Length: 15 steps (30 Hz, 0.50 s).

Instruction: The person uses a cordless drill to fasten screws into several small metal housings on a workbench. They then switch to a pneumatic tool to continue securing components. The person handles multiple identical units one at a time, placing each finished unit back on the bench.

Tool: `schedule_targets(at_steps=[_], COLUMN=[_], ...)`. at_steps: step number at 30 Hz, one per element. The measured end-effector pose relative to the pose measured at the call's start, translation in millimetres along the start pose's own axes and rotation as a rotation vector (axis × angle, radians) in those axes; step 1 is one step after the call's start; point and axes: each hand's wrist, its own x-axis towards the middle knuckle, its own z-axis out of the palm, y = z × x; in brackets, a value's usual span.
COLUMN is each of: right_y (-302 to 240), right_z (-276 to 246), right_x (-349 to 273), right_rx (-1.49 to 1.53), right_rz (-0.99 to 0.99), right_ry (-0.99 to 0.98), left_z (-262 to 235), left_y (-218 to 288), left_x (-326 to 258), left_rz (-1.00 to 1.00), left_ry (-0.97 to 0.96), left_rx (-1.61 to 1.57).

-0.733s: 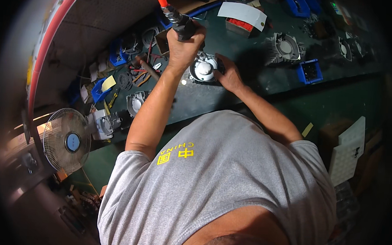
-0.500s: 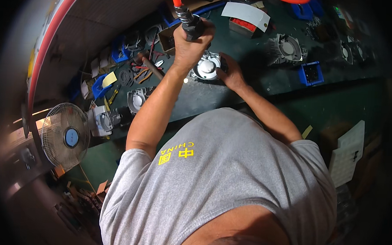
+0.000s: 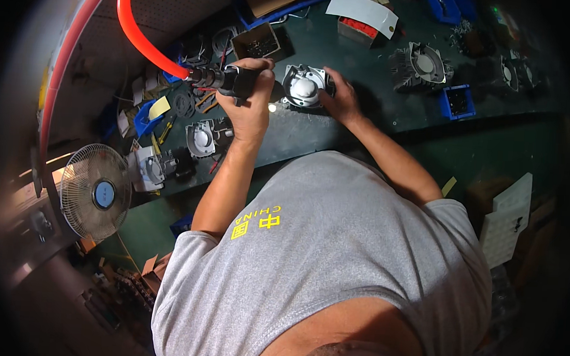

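My left hand [image 3: 248,111] is wrapped round a black pneumatic screwdriver [image 3: 240,83], with an orange air hose [image 3: 137,38] joined to its metal fitting. The tool lies sideways, its dark front end pointing toward a silver cast-metal housing [image 3: 304,87] on the bench. Whether the tip touches the housing cannot be made out. My right hand [image 3: 342,102] grips the housing's right side, the thumb at its near edge and the fingers on the far side. A raised round dome stands in the middle of the housing.
The dark green bench [image 3: 379,112] also holds an open carton of screws [image 3: 256,42], a finned casting [image 3: 423,64], a blue bin [image 3: 458,101] and a box of red parts [image 3: 357,31]. At the left are another housing [image 3: 200,139] and a fan [image 3: 96,191].
My left hand has swung the screwdriver from upright above the housing down to its left, tilting it sideways. The orange hose now loops at the left. My right hand stays on the housing.
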Motion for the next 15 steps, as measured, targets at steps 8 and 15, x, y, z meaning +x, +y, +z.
schedule_targets(at_steps=[8, 15], right_y=[-16.7, -15.4], right_z=[-9.5, -10.6], right_x=[3.4, 2.4], right_rx=[0.0, 0.011], right_rz=[0.053, 0.044], right_ry=[-0.036, -0.047], left_z=[-2.2, -11.5], left_y=[-8.9, -7.6], left_x=[-12.3, -17.1], left_rz=[0.019, 0.062], left_ry=[0.037, -0.022], left_rx=[-0.004, 0.014])
